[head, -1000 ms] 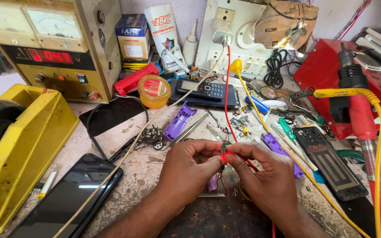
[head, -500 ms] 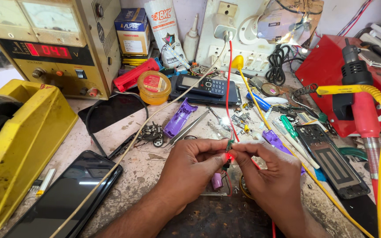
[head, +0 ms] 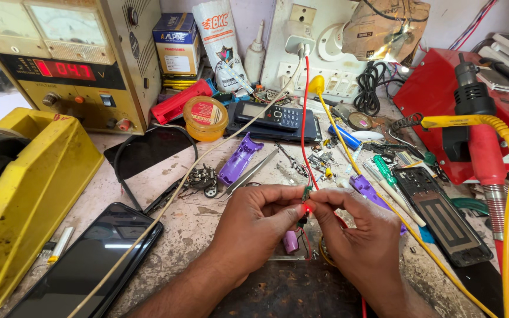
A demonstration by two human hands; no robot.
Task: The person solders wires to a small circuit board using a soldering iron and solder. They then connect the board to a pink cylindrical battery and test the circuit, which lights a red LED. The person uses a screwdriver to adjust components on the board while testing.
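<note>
Heads up, your fingertips are doing a lot here. Your left hand [head: 254,227] is pinching a tiny glowing red component [head: 307,208], probably an LED, thumb and forefinger pressed together on it, and your right hand [head: 360,241] pinches it from the other side, so the two hands meet fingertip to fingertip just above the worn, scuffed surface [head: 184,227]. The thin red wire lead [head: 303,118] drops down from the white socket board [head: 301,53] straight into that pinch.

Stuff that could bite you, going left to right:

- The yellow bench power supply with the red digital readout [head: 66,68] looks live. If bare legs touch each other between your fingers, I'd guess you get a short or a dead part.
- The black smartphone lying face up [head: 89,268] sits near your left forearm; a slip of the elbow could shove it.
- The little part is so small that if either pinch loosens, it drops among the loose screws and bits [head: 319,162] just beyond your fingers and is hard to find.
- The yellow cable [head: 384,206] runs close past your right hand; snag it and it could tug whatever it's tied to.
- The red hot-air gun [head: 478,135] stands well to the right. I can't tell if it's hot.
</note>
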